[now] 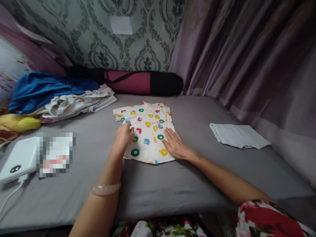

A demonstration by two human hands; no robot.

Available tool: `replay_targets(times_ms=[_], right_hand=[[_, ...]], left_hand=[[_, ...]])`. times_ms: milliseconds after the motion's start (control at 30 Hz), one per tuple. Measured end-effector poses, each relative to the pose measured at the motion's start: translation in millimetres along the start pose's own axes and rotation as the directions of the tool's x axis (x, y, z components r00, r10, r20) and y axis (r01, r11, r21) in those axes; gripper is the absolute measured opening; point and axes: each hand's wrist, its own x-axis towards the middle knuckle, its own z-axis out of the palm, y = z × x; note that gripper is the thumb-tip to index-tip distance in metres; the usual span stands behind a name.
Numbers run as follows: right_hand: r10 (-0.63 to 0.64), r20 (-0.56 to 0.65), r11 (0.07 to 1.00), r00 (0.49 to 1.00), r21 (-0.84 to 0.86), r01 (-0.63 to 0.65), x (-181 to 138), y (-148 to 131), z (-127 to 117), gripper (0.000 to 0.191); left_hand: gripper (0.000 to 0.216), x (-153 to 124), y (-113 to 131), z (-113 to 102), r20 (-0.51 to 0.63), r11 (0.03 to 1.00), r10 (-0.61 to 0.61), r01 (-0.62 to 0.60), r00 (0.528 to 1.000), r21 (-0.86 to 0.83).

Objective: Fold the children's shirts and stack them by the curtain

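Observation:
A small white short-sleeved shirt (pixel 148 144) with a colourful print of letters and rings lies flat in front of me, collar pointing away. Its left sleeve sticks out, while on the right side no sleeve extends past the body. My left hand (pixel 124 134) is at the shirt's left edge below that sleeve, fingers curled and seemingly pinching the cloth; the fingertips are partly hidden. Flat on the lower right part of the shirt rests my right hand (pixel 175 144), its fingers stretched out.
A folded pale cloth (pixel 238 135) lies at the right on the grey sheet (pixel 197 184). Rumpled clothes (pixel 54 87) are heaped at the back left. Nearer stands a white power bank (pixel 21 159) with a cable. A long red-and-black bag (pixel 130 82) lies along the wall.

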Motion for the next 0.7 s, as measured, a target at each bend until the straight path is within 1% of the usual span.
replay_targets(times_ms=[100,200,300,400,467,567,633,700], right_hand=[[-0.029,0.004,0.999,1.0,-0.02,0.029,-14,-4,4,0.079],[-0.044,0.009,0.998,0.999,-0.053,0.045,-19,-3,11,0.078],[-0.047,0.033,0.995,0.998,-0.09,0.05,-19,-2,11,0.077],[-0.039,0.093,0.988,0.995,-0.144,0.052,-13,-7,-5,0.075],[-0.026,0.135,0.983,0.99,-0.174,0.05,-3,-14,-22,0.065],[0.008,0.154,0.986,0.988,-0.167,0.018,25,-28,-47,0.041],[-0.003,0.11,0.992,0.994,-0.123,0.017,53,-39,-56,0.034],[-0.059,0.055,0.997,0.997,-0.054,0.062,84,-52,-57,0.032]], left_hand=[[0.037,5,-14,-5,0.001,0.993,-0.07,0.069,0.998,0.093],[0.034,7,-23,-9,0.022,0.983,-0.133,0.129,0.991,0.128],[0.033,7,-29,-14,0.047,0.974,-0.204,0.198,0.978,0.107],[0.027,7,-34,-18,0.103,0.96,-0.28,0.279,0.954,0.031],[0.026,7,-36,-20,0.133,0.95,-0.307,0.313,0.942,-0.023],[0.032,8,-40,-22,0.17,0.932,-0.324,0.345,0.931,-0.113],[0.034,9,-42,-23,0.208,0.916,-0.32,0.358,0.924,-0.181],[0.033,10,-43,-24,0.238,0.901,-0.311,0.365,0.92,-0.234]])
